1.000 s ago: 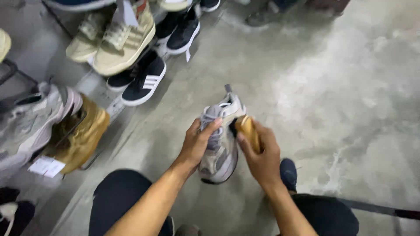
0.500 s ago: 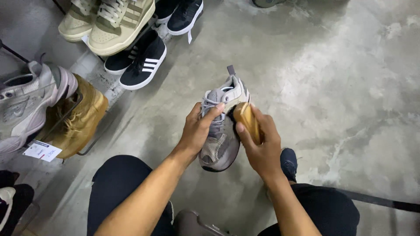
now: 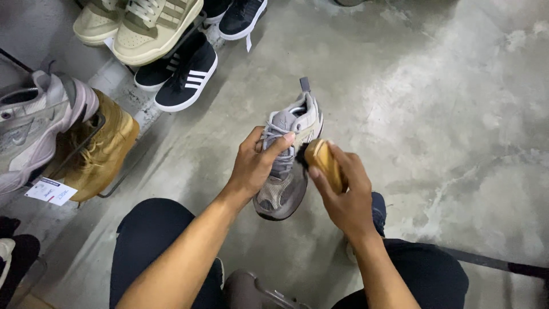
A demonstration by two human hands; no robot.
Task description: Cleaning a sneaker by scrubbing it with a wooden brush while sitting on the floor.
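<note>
1. Grey sneaker (image 3: 289, 166) is held above the concrete floor (image 3: 446, 103), between the person's knees, heel pointing away.
2. Left hand (image 3: 257, 166) wraps its laces, fingers (image 3: 280, 142) curled tight around it.
3. Right hand (image 3: 343, 194) clasps a wooden brush (image 3: 325, 163) against the sneaker's side.
4. Black striped shoes (image 3: 186, 77) sit well apart, upper left.

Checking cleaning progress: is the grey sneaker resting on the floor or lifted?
Lifted: left hand holds grey sneaker above the concrete floor.

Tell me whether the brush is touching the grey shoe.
Touching. The head view shows the brush, in the right hand, pressed bristles-first against the grey shoe's side.
</note>
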